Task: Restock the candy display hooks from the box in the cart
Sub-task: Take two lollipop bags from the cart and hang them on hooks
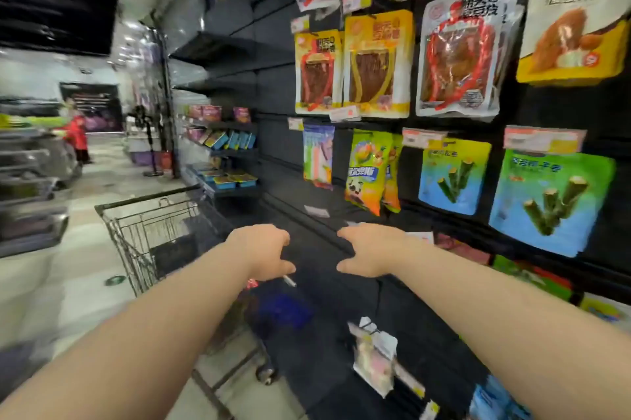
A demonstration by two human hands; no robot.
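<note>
My left hand (264,254) and my right hand (370,250) are stretched out side by side in front of the dark display wall (273,132), thumbs pointing toward each other. The fingers curve loosely forward and nothing shows in either hand. A small white tip (289,281) pokes out just under my left thumb; what it belongs to is unclear. The wire shopping cart (146,231) stands below and left of my left hand, with a dark shape (174,254) inside it. A pale candy bag (374,358) hangs low on the wall beneath my right forearm.
Snack packs fill the hooks at right: yellow and red packs (377,64) above, green and blue bags (549,201) lower. Shelves with small boxes (225,139) run down the aisle. A person in red (76,134) stands far off at the left. The frame is motion-blurred.
</note>
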